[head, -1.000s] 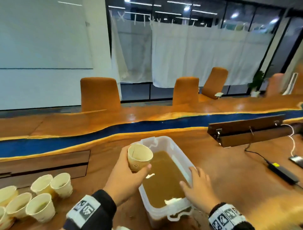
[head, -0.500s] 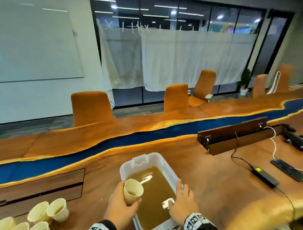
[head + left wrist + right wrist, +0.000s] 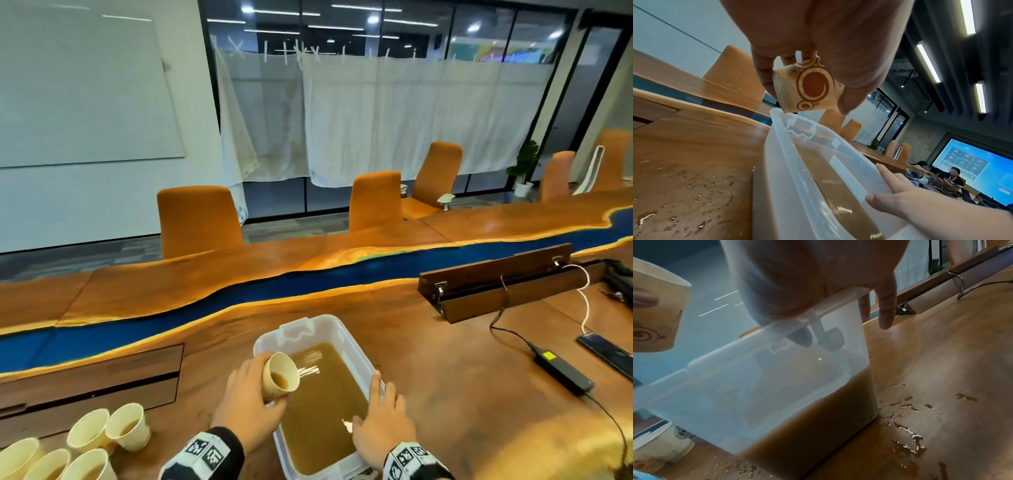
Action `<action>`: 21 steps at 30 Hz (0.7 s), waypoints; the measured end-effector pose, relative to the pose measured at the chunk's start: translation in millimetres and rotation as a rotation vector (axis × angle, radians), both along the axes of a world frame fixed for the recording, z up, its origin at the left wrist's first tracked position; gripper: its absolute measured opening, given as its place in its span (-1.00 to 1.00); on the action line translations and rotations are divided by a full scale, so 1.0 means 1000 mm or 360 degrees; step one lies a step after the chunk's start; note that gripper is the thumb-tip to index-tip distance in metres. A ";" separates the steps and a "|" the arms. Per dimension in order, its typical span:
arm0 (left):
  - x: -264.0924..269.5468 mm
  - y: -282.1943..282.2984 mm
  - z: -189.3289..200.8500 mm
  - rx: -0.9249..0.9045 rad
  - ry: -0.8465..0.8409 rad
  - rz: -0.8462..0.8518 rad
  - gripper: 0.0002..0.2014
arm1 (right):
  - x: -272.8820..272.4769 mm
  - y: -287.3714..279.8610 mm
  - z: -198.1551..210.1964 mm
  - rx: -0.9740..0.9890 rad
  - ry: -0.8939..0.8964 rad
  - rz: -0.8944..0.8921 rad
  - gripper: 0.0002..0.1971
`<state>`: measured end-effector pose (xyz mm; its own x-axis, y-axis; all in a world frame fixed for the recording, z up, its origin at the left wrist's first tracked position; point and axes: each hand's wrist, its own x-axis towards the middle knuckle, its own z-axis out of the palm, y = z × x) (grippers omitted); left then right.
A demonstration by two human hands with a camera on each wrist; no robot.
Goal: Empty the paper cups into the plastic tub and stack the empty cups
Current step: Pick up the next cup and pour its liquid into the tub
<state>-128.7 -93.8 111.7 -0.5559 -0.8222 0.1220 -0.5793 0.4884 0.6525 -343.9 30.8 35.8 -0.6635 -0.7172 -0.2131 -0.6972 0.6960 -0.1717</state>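
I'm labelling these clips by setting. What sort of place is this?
Most likely an office meeting room: one long wooden table with a blue strip, orange chairs along its far side, a whiteboard on the wall, and a large lit screen at the far end.

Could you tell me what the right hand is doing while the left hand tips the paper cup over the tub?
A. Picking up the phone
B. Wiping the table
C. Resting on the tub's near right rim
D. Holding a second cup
C: the right hand lies with straight fingers on the plastic tub's rim, while the left hand tilts the paper cup.
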 end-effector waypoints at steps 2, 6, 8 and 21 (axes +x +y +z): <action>0.001 -0.001 0.001 -0.0028 -0.0032 -0.0008 -0.47 | 0.000 0.000 0.001 0.0005 0.0001 0.0009 -0.01; 0.001 -0.006 0.001 -0.0091 -0.0092 -0.0034 -0.40 | 0.000 -0.001 0.001 0.0010 0.0012 0.0001 -0.02; -0.001 -0.008 0.001 -0.0106 -0.0109 -0.0048 -0.35 | 0.000 -0.001 0.000 0.0004 0.0018 0.0002 -0.02; -0.008 -0.012 0.000 -0.0296 -0.0217 -0.0095 -0.35 | 0.001 0.001 0.001 0.0015 0.0048 0.0022 -0.03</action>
